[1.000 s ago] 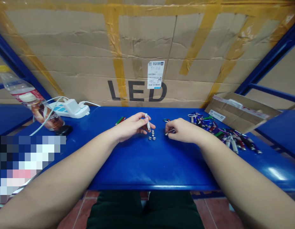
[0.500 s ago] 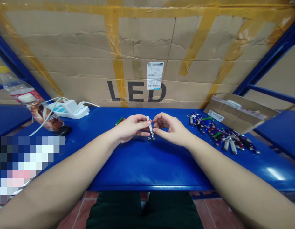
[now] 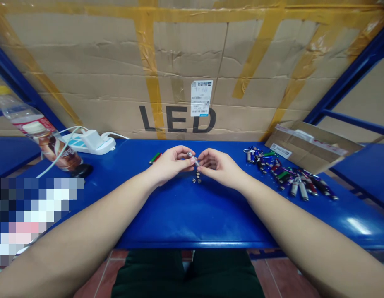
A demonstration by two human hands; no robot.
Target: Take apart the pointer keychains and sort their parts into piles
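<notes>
Silver keychain light (image 3: 192,159) is being pinched by your left hand (image 3: 172,162) and right hand (image 3: 220,165); you seem to be opening it, and the button cells (image 3: 196,178) at six o'clock look needed next.

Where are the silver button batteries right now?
In the head view, the small silver button batteries lie on the blue table, just below the bare left hand and bare right hand.

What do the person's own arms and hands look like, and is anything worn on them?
The left forearm and right forearm are bare, with no sleeve in view. The left hand and right hand wear no gloves, and no ring, watch, bracelet or marking shows on either.
</notes>
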